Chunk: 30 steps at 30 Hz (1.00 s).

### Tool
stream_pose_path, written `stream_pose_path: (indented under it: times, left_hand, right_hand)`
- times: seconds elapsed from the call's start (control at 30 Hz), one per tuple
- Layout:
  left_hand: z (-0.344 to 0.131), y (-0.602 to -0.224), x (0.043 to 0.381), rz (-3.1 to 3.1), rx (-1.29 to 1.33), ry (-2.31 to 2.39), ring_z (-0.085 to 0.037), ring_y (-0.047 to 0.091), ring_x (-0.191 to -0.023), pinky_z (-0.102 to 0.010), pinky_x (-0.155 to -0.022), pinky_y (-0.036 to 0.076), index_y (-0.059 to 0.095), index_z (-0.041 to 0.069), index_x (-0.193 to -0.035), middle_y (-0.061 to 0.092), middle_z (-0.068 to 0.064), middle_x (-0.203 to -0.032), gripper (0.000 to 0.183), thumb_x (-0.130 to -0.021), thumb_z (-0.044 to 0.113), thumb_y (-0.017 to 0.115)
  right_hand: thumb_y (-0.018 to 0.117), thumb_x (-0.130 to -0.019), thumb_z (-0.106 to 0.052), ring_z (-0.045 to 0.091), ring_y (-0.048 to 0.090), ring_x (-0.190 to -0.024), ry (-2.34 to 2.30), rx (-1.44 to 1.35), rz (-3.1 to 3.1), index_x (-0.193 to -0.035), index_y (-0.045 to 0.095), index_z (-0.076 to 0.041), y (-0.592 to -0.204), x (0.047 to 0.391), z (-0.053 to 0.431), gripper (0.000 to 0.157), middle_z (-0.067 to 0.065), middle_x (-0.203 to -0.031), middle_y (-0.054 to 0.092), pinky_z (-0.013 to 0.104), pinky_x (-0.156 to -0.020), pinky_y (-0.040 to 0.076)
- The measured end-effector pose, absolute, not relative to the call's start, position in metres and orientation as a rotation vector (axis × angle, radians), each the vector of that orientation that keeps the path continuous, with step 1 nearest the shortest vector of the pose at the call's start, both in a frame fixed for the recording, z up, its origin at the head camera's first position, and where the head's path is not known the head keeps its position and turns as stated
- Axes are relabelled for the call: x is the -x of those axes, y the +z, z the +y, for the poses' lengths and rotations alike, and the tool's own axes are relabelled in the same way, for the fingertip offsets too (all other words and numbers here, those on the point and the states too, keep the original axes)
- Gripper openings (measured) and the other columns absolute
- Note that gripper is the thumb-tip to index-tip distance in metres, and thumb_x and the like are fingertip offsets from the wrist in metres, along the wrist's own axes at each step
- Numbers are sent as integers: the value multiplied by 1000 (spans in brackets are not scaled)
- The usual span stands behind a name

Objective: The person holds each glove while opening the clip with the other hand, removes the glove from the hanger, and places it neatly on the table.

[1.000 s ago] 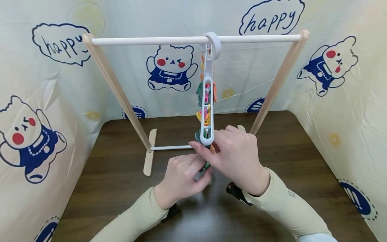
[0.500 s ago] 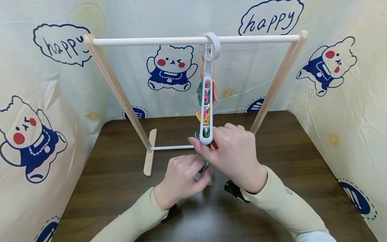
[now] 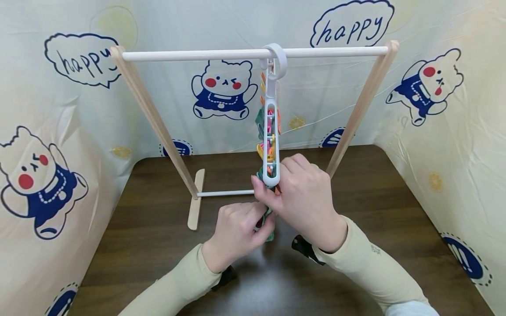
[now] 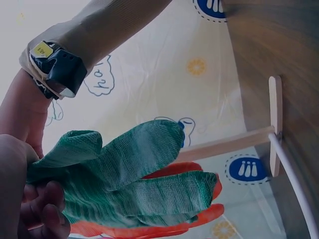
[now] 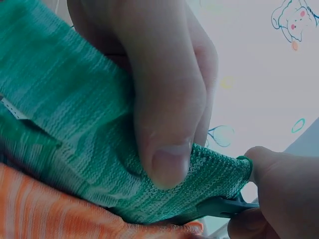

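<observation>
A white folding clip hanger hangs by its round hook with its front end toward me. Beneath that end my right hand pinches a dark green clip, which is mostly hidden in the head view. Lower and to the left, my left hand pinches a green-and-white knit glove close to its cuff. Fingers of the glove dangle free in the left wrist view. In the right wrist view a thumb presses the knit cloth beside the clip.
An orange knit glove lies right behind the green one. The hanger hooks over the white rod of a wooden-legged stand. Colourful clips line the hanger's frame. Beneath is a dark wood table, with printed cloth around it.
My right hand has shifted slightly beside the hanger's end, and its thumb sits a little further right. The left hand has stayed nearly in place, still pinching the glove.
</observation>
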<state>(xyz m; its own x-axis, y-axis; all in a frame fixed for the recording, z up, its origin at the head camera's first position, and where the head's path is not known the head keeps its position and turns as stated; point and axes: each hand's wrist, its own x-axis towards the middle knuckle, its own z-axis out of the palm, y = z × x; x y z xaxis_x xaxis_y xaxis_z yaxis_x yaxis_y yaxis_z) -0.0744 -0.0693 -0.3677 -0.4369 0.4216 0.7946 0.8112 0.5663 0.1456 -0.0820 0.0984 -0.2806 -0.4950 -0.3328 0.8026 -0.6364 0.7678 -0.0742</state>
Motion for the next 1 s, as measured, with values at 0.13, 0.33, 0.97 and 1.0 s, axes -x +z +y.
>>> stream_pose_path:
  times: [0.13, 0.33, 0.97, 1.0]
  left_hand:
    - [-69, -367, 75, -2066, 979, -675, -6, 34, -43, -20, -44, 19, 51, 15, -71, 41, 9, -58, 34, -103, 26, 49]
    - [-68, -368, 75, -2040, 973, -673, -7, 35, -42, -20, -43, 20, 50, 16, -70, 40, 9, -56, 35, -103, 26, 48]
    - [-71, -367, 76, -2034, 970, -682, -6, 32, -42, -19, -44, 18, 47, 16, -70, 38, 9, -56, 33, -102, 23, 49]
    - [-71, -368, 76, -2036, 970, -683, -6, 32, -42, -19, -44, 18, 47, 15, -70, 38, 9, -56, 33, -102, 23, 49]
  right_hand:
    - [66, -96, -36, 29, 57, -87, 476, -745, -2152, -86, 72, 0, -278, 83, 99, 38, 12, -89, 64, 38, -60, 54]
    - [66, -97, -32, 32, 55, -93, 454, -760, -2162, -96, 75, 2, -277, 84, 99, 35, 14, -97, 67, 41, -76, 53]
    - [68, -96, -25, 31, 55, -91, 440, -757, -2194, -102, 76, 3, -276, 83, 100, 30, 14, -98, 66, 40, -70, 53]
    - [69, -96, -25, 31, 56, -91, 440, -756, -2195, -102, 76, 3, -276, 83, 100, 30, 14, -98, 67, 40, -71, 53]
